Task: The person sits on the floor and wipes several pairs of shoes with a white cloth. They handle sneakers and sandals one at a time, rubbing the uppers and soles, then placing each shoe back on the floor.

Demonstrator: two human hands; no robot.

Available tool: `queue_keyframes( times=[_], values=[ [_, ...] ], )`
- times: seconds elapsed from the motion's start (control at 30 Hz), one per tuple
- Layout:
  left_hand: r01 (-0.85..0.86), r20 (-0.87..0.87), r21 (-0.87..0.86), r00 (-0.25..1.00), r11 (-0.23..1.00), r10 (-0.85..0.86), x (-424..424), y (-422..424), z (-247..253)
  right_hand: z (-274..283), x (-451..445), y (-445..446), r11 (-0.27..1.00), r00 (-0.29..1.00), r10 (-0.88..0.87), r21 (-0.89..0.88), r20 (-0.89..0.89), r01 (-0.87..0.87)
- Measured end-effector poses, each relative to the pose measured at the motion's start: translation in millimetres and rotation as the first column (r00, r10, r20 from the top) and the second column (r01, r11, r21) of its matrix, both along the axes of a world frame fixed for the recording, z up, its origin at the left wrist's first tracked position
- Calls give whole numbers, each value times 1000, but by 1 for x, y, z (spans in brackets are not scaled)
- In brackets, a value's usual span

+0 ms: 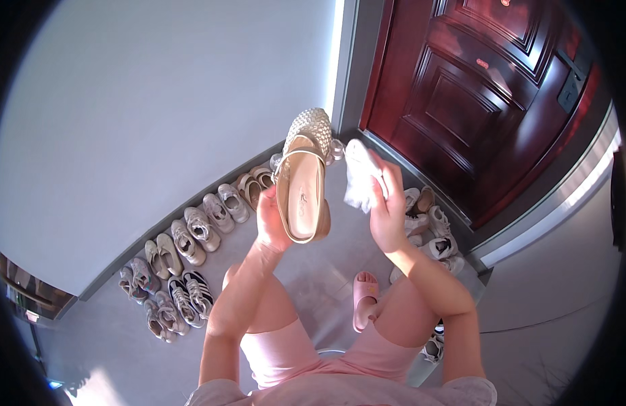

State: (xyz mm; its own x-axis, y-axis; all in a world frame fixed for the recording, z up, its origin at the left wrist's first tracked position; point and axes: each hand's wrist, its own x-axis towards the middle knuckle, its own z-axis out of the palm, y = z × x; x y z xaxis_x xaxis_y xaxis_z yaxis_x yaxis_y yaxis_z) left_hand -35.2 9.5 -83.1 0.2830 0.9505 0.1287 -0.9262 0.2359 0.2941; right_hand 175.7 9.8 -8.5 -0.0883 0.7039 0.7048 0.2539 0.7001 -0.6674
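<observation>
My left hand (271, 222) grips the side of a beige Mary Jane shoe (303, 193) with a woven toe and a low block heel. The shoe is held up with its toe pointing away from me and its insole showing, which bears writing. To the right of the shoe, and apart from it, my right hand (388, 205) holds a white wipe or cloth (358, 175), folded over the fingers. Whether it is paper or fabric I cannot tell.
Several pairs of shoes (201, 231) line the wall at the left. More shoes (440, 246) are piled beside the dark red door (465, 101) at the right. A pink slide sandal (365, 292) is on my foot on the grey floor (313, 289).
</observation>
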Motion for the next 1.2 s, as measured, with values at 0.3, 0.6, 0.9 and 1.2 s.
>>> queue_keyframes(
  times=[0.3,0.6,0.9,1.2],
  values=[
    [164,-174,145,975,976,-138,37,-18,12,0,-10,-1,985,993,108,-127,-58,-114],
    [-158,-721,355,581,921,378,26,-16,3,-3,-8,3,991,967,-22,132,254,-13],
    [-170,-680,290,656,942,328,39,-15,-2,9,-5,-1,986,979,-48,166,198,15],
    [-205,-617,207,731,957,290,37,-19,11,-1,-8,-14,983,924,157,38,348,-181]
  ],
)
